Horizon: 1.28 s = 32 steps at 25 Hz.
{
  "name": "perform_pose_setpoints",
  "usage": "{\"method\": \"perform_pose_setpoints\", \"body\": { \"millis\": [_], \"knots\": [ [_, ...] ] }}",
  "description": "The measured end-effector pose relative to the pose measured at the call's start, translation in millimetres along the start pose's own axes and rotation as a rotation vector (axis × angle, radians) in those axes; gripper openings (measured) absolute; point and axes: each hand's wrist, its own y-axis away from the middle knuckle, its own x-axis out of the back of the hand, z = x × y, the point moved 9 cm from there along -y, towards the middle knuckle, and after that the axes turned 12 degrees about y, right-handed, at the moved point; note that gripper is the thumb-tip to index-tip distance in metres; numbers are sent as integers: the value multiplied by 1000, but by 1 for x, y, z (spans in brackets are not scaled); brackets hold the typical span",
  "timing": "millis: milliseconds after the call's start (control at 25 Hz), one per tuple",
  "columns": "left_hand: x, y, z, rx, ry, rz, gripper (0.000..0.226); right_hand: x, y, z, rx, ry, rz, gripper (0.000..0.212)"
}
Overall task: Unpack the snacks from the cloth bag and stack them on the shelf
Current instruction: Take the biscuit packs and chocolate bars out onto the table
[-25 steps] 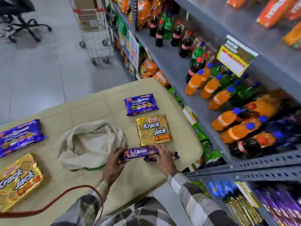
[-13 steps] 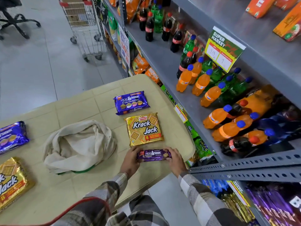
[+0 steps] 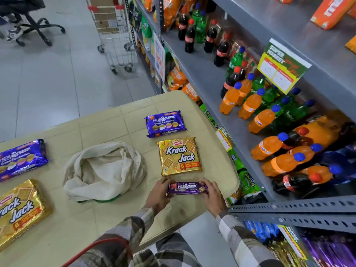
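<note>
A slim purple Hide & Seek biscuit pack (image 3: 187, 188) lies near the front right of the cream table (image 3: 107, 218). My left hand (image 3: 159, 195) grips its left end and my right hand (image 3: 212, 197) grips its right end. Just beyond it lie a gold Krack Jack pack (image 3: 179, 156) and a purple Hide & Seek creme pack (image 3: 165, 123). The crumpled cloth bag (image 3: 104, 170) sits mid-table, left of my hands. At the table's left edge lie a second purple pack (image 3: 22, 158) and a second gold Krack Jack pack (image 3: 19, 211). The grey shelf (image 3: 204, 78) stands to the right.
Orange, green and dark soda bottles (image 3: 250, 105) fill the shelf's near level. A price sign (image 3: 282, 65) hangs from the level above. A shopping trolley (image 3: 113, 35) stands by the shelf's far end, and an office chair (image 3: 32, 26) is at the far left on the tiled floor.
The slim purple pack has come from the bag's edge to the table below the gold pack, both hands still on its ends. The second slim pack under it a second ago is out of sight.
</note>
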Motion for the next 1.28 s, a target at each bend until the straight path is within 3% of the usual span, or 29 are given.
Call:
{"method": "perform_pose_setpoints", "body": {
  "millis": [200, 320, 400, 520, 640, 720, 800, 960, 1080, 1200, 1280],
  "knots": [
    [0, 8, -12, 53, -121, -127, 84, -5, 1, 5, -41, -36, -16, 70],
    [35, 35, -25, 58, 3, -109, 78, 9, 4, 15, -111, 21, 65, 88],
    [84, 71, -42, 47, 133, 12, 59, 25, 8, 9, -105, 0, 241, 93],
    [186, 151, -104, 144, 363, 506, 30, 30, 0, -45, 21, 58, 355, 84],
    [255, 242, -182, 338, 503, 947, 31, 9, -15, -140, 187, 53, 238, 68],
    [284, 289, -225, 426, 530, 1097, 30, -13, -13, -220, 399, 29, 256, 61],
    [305, 324, -260, 480, 526, 1187, 28, -50, 0, -303, 575, -20, 169, 60],
    [328, 365, -308, 568, 511, 1300, 27, -146, 24, -432, 782, -39, -38, 52],
    [340, 376, -348, 674, 564, 1288, 49, -225, 38, -508, 824, 18, -255, 48],
    [332, 373, -385, 795, 706, 1233, 47, -296, 51, -542, 724, 119, -537, 62],
    [326, 371, -399, 813, 787, 1219, 50, -327, 57, -553, 610, 89, -629, 75]
  ]
}}
